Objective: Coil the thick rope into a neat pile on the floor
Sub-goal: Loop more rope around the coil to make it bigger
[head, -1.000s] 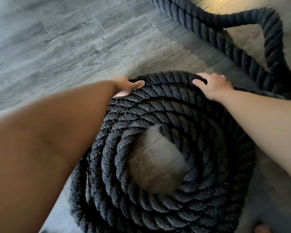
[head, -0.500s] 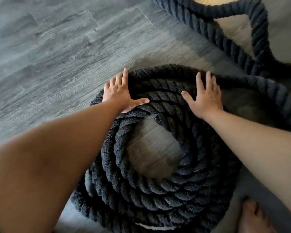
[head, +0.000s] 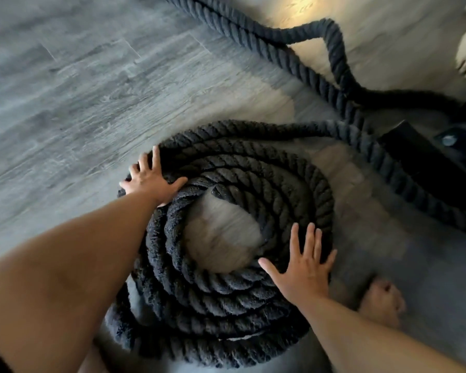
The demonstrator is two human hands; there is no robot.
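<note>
Coil status: the thick black twisted-fibre rope [head: 226, 292] lay as a flat spiral of several turns on the grey wood-grain plank floor [head: 78, 90], roughly mid-frame. A bare patch of floor showed in its open centre. The inner cut end [head: 217, 188] sat at about 12 o'clock of that opening.

Hands: the left hand [head: 152, 181] was flat, fingers straight and spread, palm pressing the outer turns at about 10 o'clock of the coil; it gripped nothing. The right hand [head: 304, 273] was likewise flat and splayed, resting on the turns at about 4 o'clock, gripping nothing.

Judgement: placing the palms on opposite sides probably let the person squeeze or turn the spiral as one piece. That would keep the turns snug without lifting any single strand.

The uncoiled tail [head: 285, 59] left the outer turn near 1 o'clock and swung out toward 3 o'clock beside a black flat-sided object [head: 425, 162]. A further length snaked away toward 12 o'clock with one loose loop.

Judgement: task partly done, with a good length not yet wound in.

Also noted: a bare foot [head: 382, 300] stood on the floor just beside the coil, near 4 o'clock. The lowest outer turn at 7 o'clock bulged away from the rest and likely needed tidying. The frame was slightly motion-blurred.
</note>
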